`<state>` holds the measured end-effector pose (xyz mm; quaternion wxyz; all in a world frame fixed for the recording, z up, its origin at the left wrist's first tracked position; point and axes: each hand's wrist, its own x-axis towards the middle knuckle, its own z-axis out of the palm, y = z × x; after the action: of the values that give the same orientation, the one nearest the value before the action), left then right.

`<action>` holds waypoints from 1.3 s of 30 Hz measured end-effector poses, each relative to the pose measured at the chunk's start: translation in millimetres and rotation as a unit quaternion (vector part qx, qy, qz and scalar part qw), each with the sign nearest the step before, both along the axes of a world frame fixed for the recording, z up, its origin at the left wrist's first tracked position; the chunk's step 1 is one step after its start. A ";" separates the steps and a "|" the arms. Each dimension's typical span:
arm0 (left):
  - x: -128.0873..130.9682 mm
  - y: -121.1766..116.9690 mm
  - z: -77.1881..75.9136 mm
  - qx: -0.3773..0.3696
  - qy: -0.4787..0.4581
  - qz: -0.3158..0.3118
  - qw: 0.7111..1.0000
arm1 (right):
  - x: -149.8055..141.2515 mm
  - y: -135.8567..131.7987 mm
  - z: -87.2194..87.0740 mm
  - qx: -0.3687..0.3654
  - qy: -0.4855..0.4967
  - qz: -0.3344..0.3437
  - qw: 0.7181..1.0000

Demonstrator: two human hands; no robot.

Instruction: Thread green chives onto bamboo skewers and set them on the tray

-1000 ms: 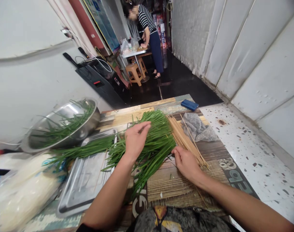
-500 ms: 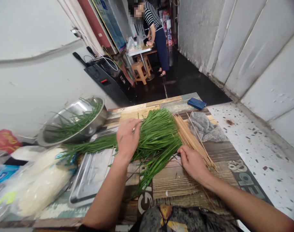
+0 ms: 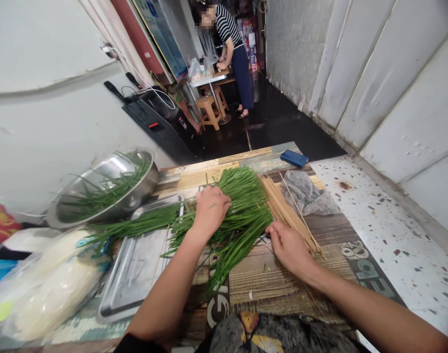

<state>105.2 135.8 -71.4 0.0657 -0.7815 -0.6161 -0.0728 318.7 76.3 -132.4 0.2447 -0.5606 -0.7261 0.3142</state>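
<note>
Pile of long, thin green leaves lies on the wood-patterned table, in front of the person. Left hand on its left part, fingers bent down onto the leaves. Right hand at its right lower tips, fingers curled in, thumb against forefinger. At this angle cannot tell whether the left is clamped on leaves or the right pinches anything thin. Loose row of thin tan wooden sticks just right of the pile, crumpled grey cloth beside them, small dark-blue rectangular box near the far table edge. Left of pile: shallow silver metal tray, second bunch of green leaves across its far part. Round steel bowl beyond, tilted, more leaves inside. Clear plastic bag with pale contents near left. Background: person in striped top and navy trousers bends over a small white-topped table; tan plastic stool below.
</note>
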 end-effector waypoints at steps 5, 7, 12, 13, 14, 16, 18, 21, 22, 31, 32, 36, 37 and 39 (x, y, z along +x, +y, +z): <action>12.6 -3.0 3.0 0.019 -0.065 -0.001 0.998 | -0.3 -0.1 1.3 0.006 0.013 0.004 1.000; 22.8 -5.3 2.0 0.019 -0.113 -0.008 0.993 | -0.6 -0.4 1.9 0.010 0.020 0.010 1.000; 45.3 -6.4 -4.2 -0.015 -0.167 -0.007 0.986 | -1.1 -1.4 3.1 0.013 0.025 0.014 1.000; 47.5 -5.9 -5.3 -0.019 -0.178 -0.005 0.984 | -1.2 -1.4 3.2 0.014 0.025 0.014 1.000; 48.8 -5.2 -6.3 -0.023 -0.188 -0.004 0.982 | -1.3 -1.3 3.1 0.015 0.024 0.014 0.999; 49.4 -4.0 -7.7 -0.033 -0.207 -0.004 0.978 | -1.5 -1.1 2.9 0.016 0.024 0.013 0.999; 48.7 -3.4 -8.6 -0.044 -0.221 0.000 0.974 | -1.8 -0.7 2.7 0.016 0.025 0.012 0.999; 47.6 -3.2 -10.0 -0.055 -0.237 -0.002 0.970 | -1.9 -0.4 2.4 0.015 0.028 0.012 0.999; 47.5 -3.2 -10.6 -0.056 -0.241 -0.006 0.969 | -1.7 -0.4 2.2 0.016 0.027 0.012 0.999; 48.4 -2.9 -12.7 -0.046 -0.243 -0.022 0.969 | -0.9 -1.8 1.5 0.014 0.022 0.007 1.000; 48.8 -3.2 -12.4 -0.045 -0.243 -0.023 0.969 | -1.1 -1.7 1.4 0.014 0.020 0.007 1.000; 50.1 -6.4 -10.6 -0.041 -0.249 -0.021 0.967 | -1.9 -1.6 0.5 0.017 0.017 0.008 1.000; 50.0 -7.8 -10.4 -0.044 -0.258 -0.016 0.965 | -1.9 -1.7 0.2 0.019 0.018 0.009 1.000; 48.8 -11.5 -10.8 -0.059 -0.289 0.000 0.956 | -2.0 -1.9 0.0 0.022 0.020 0.010 1.000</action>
<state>154.1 124.2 -82.1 -0.1608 -0.7295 -0.6123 -0.2590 316.7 74.4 -132.5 0.2677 -0.5413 -0.7336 0.3117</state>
